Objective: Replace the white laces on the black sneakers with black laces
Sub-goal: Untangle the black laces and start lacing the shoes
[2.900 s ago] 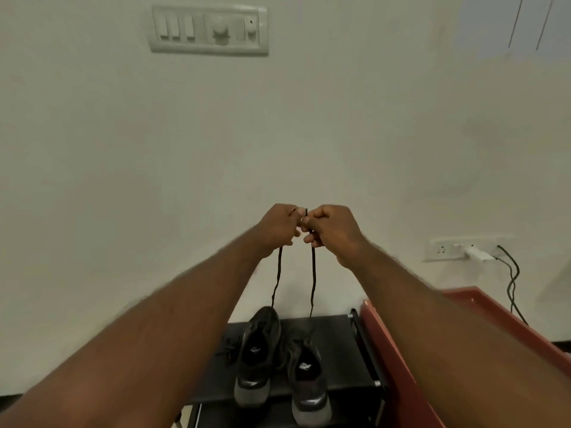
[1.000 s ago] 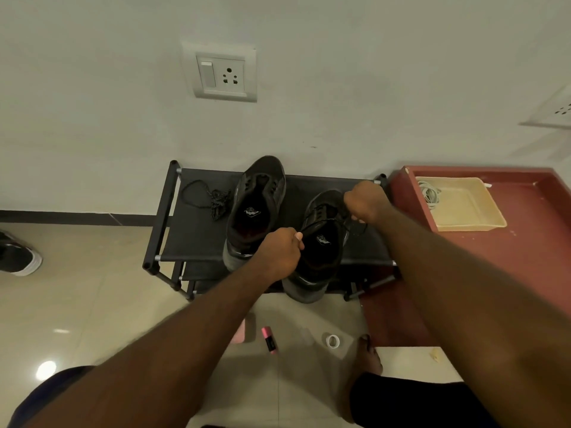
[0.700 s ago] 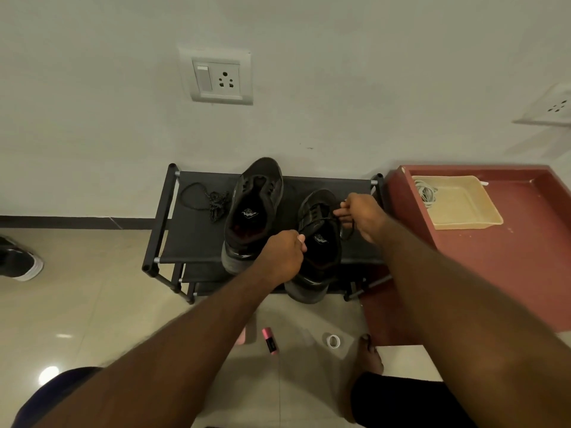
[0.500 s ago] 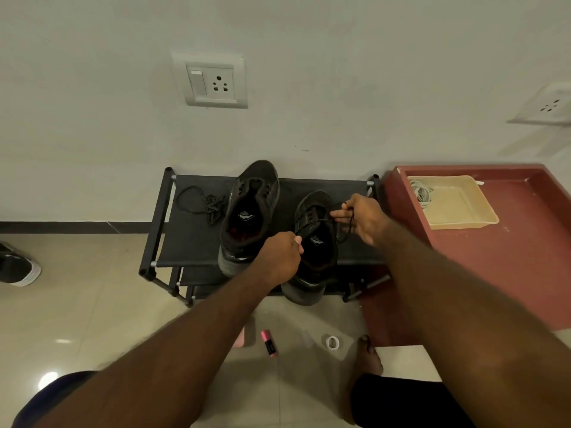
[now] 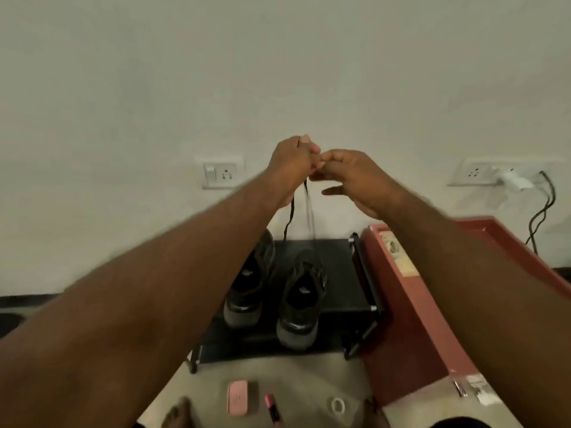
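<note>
The black lace (image 5: 290, 215) is threaded partway: its strands rise taut from the right-hand sneaker (image 5: 301, 299) at the shoe rack's (image 5: 340, 267) front edge. The left hand (image 5: 290, 163) grips them. The right hand (image 5: 360, 180) is perhaps pinching a tip, though that cannot be told. Next, the ends need evening before further eyelets.

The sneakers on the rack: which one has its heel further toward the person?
The right sneaker, next to the red platform; its grey heel comes further forward than that of the left sneaker.
</note>
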The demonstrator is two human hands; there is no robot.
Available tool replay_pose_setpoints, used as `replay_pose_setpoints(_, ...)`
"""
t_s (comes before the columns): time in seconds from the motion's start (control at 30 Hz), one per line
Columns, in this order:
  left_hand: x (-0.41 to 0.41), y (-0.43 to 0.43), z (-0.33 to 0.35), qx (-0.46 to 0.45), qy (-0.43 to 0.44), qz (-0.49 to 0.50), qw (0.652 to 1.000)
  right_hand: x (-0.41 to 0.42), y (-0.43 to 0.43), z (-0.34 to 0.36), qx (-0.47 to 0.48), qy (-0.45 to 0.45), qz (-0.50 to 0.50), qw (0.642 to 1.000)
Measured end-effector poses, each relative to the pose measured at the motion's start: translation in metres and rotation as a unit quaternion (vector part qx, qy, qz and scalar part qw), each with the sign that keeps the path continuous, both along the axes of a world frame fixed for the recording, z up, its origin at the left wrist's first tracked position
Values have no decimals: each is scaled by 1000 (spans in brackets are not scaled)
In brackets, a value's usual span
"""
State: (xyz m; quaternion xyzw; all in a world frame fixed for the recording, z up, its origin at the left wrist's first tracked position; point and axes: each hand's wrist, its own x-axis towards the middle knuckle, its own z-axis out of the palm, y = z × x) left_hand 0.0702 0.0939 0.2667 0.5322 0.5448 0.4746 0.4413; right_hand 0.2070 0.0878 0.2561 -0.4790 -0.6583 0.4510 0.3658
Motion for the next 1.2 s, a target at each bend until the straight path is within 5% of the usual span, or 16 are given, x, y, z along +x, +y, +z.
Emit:
replay_pose_setpoints(0.3, 36, -37, 124, 34, -86, -48, 995, -4, -42, 115, 163, 23, -153, 974)
replay_pose_setpoints(0.8, 41, -62, 160, 0, -73, -98, 993, -1, -63, 147, 180, 37, -190, 964)
replay_pose_setpoints(1.2, 21, -59, 143, 149, -59, -64, 985, 6, -57, 138, 232, -33, -202, 951)
